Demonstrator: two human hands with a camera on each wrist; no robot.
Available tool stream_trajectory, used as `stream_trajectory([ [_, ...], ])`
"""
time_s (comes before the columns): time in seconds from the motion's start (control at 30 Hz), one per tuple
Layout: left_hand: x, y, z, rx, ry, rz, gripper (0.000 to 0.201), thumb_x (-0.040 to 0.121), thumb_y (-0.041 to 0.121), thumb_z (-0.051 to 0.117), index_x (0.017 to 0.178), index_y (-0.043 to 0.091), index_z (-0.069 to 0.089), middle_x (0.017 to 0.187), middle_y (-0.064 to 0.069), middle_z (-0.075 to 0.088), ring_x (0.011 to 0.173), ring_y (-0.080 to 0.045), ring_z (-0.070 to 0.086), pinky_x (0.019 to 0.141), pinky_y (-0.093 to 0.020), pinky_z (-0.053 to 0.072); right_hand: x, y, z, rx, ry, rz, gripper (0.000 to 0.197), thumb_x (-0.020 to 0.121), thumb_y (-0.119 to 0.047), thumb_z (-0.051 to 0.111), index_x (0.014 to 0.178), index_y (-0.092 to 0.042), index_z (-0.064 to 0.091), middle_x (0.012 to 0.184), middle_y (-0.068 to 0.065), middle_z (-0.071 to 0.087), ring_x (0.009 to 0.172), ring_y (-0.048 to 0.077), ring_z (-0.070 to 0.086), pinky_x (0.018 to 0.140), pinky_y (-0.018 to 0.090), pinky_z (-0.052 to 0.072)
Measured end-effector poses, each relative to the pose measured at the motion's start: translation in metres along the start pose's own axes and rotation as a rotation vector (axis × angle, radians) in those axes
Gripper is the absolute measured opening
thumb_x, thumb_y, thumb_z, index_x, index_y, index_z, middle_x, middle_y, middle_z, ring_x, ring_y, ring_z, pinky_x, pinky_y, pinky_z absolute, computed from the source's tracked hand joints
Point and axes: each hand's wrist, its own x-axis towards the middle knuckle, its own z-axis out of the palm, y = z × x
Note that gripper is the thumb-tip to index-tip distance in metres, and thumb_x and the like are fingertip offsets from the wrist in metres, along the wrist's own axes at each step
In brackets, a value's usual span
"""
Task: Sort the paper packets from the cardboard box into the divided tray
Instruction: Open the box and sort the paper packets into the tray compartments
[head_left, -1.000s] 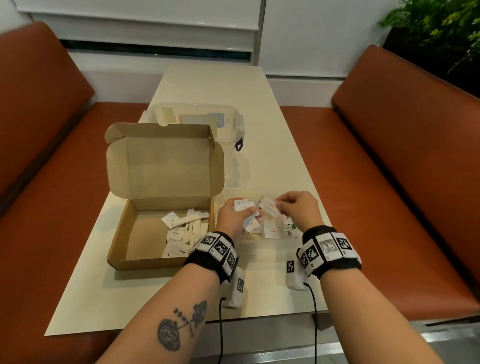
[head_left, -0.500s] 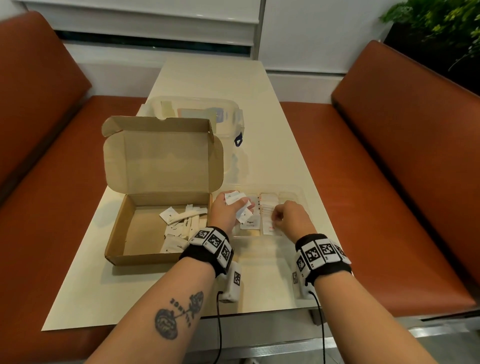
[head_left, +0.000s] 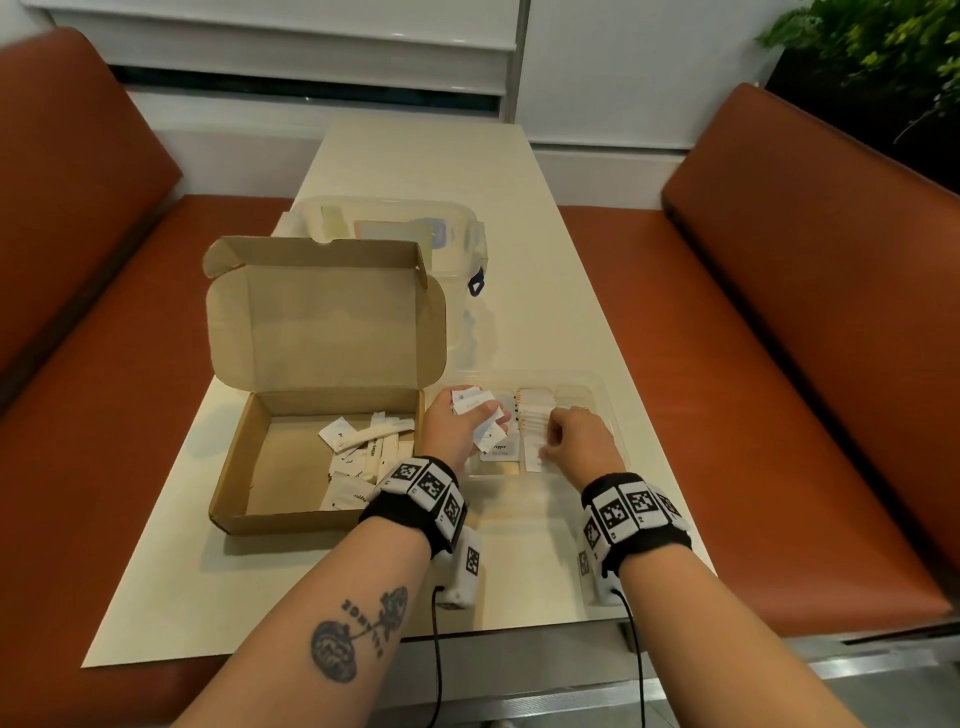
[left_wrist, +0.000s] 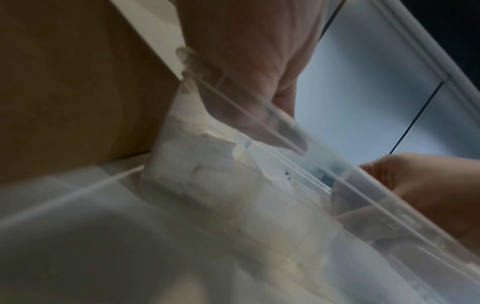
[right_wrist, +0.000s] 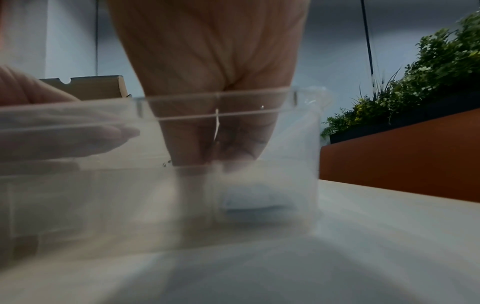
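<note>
An open cardboard box (head_left: 291, 467) lies on the left of the table with several white paper packets (head_left: 363, 457) in it. Right of it stands the clear divided tray (head_left: 597, 389), with a row of packets (head_left: 535, 413) in its middle compartment. My left hand (head_left: 485, 418) hovers over the tray's left part and grips a bunch of packets (head_left: 470, 402). My right hand (head_left: 548, 449) reaches down into the middle compartment with its fingers curled. In the right wrist view a thin white packet (right_wrist: 217, 123) shows edge-on between the fingers (right_wrist: 187, 144), behind the tray's wall (right_wrist: 78, 185).
A clear lidded plastic container (head_left: 395, 234) stands behind the box's raised lid (head_left: 327, 322). Orange benches (head_left: 805, 364) run along both long sides of the table (head_left: 441, 166). A green plant (head_left: 883, 52) is at the far right. The table's near edge lies just under my wrists.
My right hand has come down from above the tray, where it pinched a packet, into the middle compartment. The left hand keeps its bunch of packets and has barely shifted.
</note>
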Motion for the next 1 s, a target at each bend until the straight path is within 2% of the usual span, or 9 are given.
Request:
stream_trajectory([
  [0.1,0.0,0.001,0.0,-0.003,0.006,-0.006,0.022,0.088,-0.003,0.061,0.095,0.016,0.053,0.088,-0.009,0.066,0.074,-0.022,0.071,0.078,-0.042,0.055,0.0,0.0,0.001,0.002,0.007,0.0,0.027,0.079,-0.006,0.065,0.067,-0.018,0.044,0.082,0.001,0.049,0.073,0.018,0.047,0.055,0.021,0.03],
  [0.2,0.0,0.001,0.0,0.001,0.009,-0.017,0.02,0.088,0.002,0.063,0.096,0.017,0.053,0.09,-0.009,0.067,0.076,-0.023,0.071,0.083,-0.046,0.054,-0.001,-0.003,-0.002,0.051,0.068,-0.005,0.017,0.08,-0.012,0.067,0.074,-0.016,0.051,0.082,0.0,0.053,0.074,0.017,0.05,0.061,0.023,0.035],
  [0.37,0.001,0.004,0.0,0.016,0.054,-0.046,0.014,0.092,0.015,0.061,0.104,0.012,0.054,0.107,-0.016,0.063,0.094,-0.031,0.066,0.09,-0.05,0.051,-0.006,-0.029,-0.008,0.403,0.169,-0.039,0.024,0.081,-0.033,0.07,0.074,-0.014,0.059,0.066,-0.004,0.056,0.06,0.009,0.049,0.056,0.019,0.039],
  [0.43,0.002,0.004,0.001,0.017,0.074,-0.085,0.02,0.094,0.022,0.057,0.109,0.009,0.054,0.111,-0.017,0.06,0.097,-0.032,0.062,0.086,-0.048,0.052,-0.008,-0.04,-0.006,0.503,0.122,-0.022,0.023,0.08,-0.035,0.071,0.079,-0.015,0.06,0.069,-0.003,0.059,0.061,0.007,0.051,0.057,0.018,0.042],
  [0.53,0.0,0.007,0.004,-0.101,0.062,-0.155,0.014,0.098,0.022,0.051,0.102,0.009,0.056,0.097,-0.014,0.061,0.081,-0.024,0.063,0.065,-0.036,0.057,-0.006,-0.046,-0.003,0.573,0.104,0.046,0.029,0.084,-0.031,0.068,0.105,-0.011,0.061,0.081,0.003,0.061,0.072,0.016,0.058,0.072,0.033,0.052],
  [0.63,-0.004,0.01,0.002,-0.112,-0.004,-0.197,0.008,0.095,0.012,0.051,0.098,0.011,0.059,0.099,-0.014,0.061,0.079,-0.024,0.064,0.061,-0.033,0.057,-0.003,-0.044,-0.005,0.495,0.078,0.046,0.041,0.083,-0.03,0.069,0.12,-0.013,0.059,0.091,0.003,0.059,0.083,0.014,0.053,0.075,0.024,0.041],
  [0.8,-0.01,0.013,0.003,0.031,-0.097,-0.223,0.041,0.08,-0.017,0.035,0.103,0.011,0.054,0.092,-0.015,0.058,0.076,-0.027,0.062,0.048,-0.024,0.051,0.0,-0.039,-0.007,0.589,0.054,0.049,0.016,0.076,-0.014,0.075,0.09,-0.011,0.067,0.077,-0.004,0.061,0.073,0.012,0.057,0.062,0.014,0.042],
  [0.93,-0.01,0.014,0.003,0.047,-0.109,-0.214,0.05,0.076,-0.024,0.031,0.112,0.007,0.049,0.1,-0.021,0.059,0.085,-0.034,0.065,0.056,-0.03,0.054,0.002,-0.039,-0.008,0.743,0.11,0.071,0.012,0.078,-0.004,0.072,0.078,-0.009,0.061,0.068,0.0,0.061,0.056,0.01,0.06,0.051,0.01,0.044],
  [1.0,-0.009,0.014,0.003,0.027,-0.115,-0.216,0.052,0.076,-0.024,0.031,0.116,0.004,0.047,0.103,-0.024,0.061,0.087,-0.035,0.067,0.061,-0.033,0.055,0.003,-0.038,-0.009,0.754,0.153,0.083,0.011,0.079,-0.007,0.072,0.077,-0.01,0.062,0.07,0.001,0.062,0.061,0.009,0.06,0.059,0.017,0.048],
])
